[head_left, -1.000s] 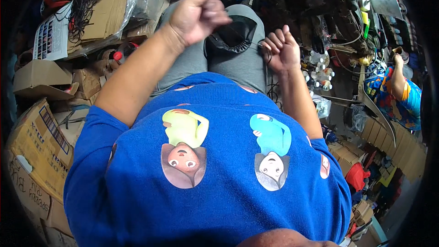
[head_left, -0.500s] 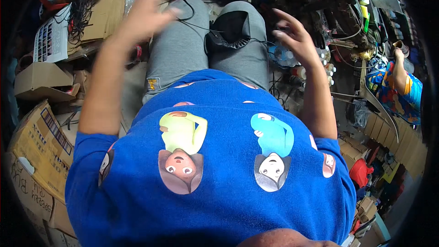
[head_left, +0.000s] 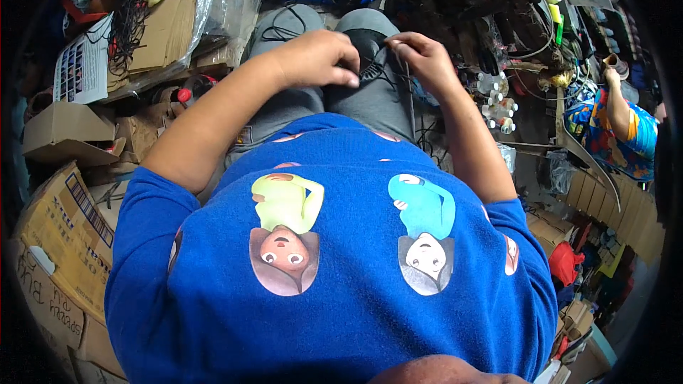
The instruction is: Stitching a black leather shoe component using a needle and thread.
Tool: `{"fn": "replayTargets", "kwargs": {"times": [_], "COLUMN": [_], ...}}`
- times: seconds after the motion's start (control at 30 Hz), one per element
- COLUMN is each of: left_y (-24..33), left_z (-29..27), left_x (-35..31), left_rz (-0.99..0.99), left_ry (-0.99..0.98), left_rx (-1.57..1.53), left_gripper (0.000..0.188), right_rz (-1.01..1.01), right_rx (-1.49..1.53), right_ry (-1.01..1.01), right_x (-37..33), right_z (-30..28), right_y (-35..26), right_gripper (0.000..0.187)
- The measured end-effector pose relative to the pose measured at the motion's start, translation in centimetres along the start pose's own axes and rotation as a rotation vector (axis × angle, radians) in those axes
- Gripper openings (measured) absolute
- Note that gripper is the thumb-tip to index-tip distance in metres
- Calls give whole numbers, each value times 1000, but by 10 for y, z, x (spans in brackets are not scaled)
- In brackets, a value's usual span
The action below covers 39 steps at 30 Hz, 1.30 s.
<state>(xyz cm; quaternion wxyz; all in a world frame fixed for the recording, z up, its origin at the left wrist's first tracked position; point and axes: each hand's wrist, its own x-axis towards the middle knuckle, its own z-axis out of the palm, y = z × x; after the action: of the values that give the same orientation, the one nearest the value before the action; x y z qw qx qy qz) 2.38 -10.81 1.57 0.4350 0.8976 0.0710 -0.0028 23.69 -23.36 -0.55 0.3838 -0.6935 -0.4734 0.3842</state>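
A black leather-like piece (head_left: pixel 364 41), perhaps a shoe upper, lies over my right knee, with a row of gathered stitches along its near edge. My left hand (head_left: pixel 316 59) is at its left side, fingers curled and tips close to the stitches; what they hold, if anything, is hidden. At the piece's right edge, my right hand (head_left: pixel 425 58) pinches a thin dark thread, finger and thumb pressed together. A line of thread hangs below that hand along my thigh. Across my left knee lies a loose loop of black cord (head_left: pixel 279 28).
Cardboard boxes (head_left: pixel 67 131) and a plastic-covered cardboard sheet (head_left: pixel 171 25) stand at left, near a red-capped bottle (head_left: pixel 186 94). Several small bottles (head_left: pixel 498 103) are right of my legs. Another person in bright patterned clothing (head_left: pixel 637 142) is at far right.
Both hands have come inward to the black piece from wide apart. My left hand moved right and down; my right hand moved left, its fingers closing to a pinch.
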Motion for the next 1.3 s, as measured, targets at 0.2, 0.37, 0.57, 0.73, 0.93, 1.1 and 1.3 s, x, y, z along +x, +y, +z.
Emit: {"fn": "replayTargets", "kwargs": {"times": [0.2, 0.37, 0.57, 0.73, 0.93, 1.1, 1.3], "left_y": [-10, -5, -13, -16, -23, -16, -17], "left_z": [-11, -16, -4, 3, -5, -17, -17], "left_x": [37, 56, 72, 72, 64, 61, 58], "left_rz": [68, -125, -146, -163, -217, -193, -189], "left_ry": [235, 12, -43, -4, 19, -169, -217], "left_rx": [-78, -213, -278, -288, -425, -520, -457], "left_gripper": [27, 28, 25, 23, 23, 32, 35], "right_rz": [476, -165, -137, -23, 129, -69, -51], "right_rx": [-530, -441, -488, -451, 48, -347, -468], "right_ry": [3, 94, -288, -430, -146, -73, -77], "right_x": [-59, -38, -16, -26, -56, -53, -46], "right_z": [-112, -76, -8, -17, -38, -19, -12], "right_y": [47, -14, -60, -56, -56, -56, -55], "right_gripper": [30, 22, 19, 21, 14, 20, 25]}}
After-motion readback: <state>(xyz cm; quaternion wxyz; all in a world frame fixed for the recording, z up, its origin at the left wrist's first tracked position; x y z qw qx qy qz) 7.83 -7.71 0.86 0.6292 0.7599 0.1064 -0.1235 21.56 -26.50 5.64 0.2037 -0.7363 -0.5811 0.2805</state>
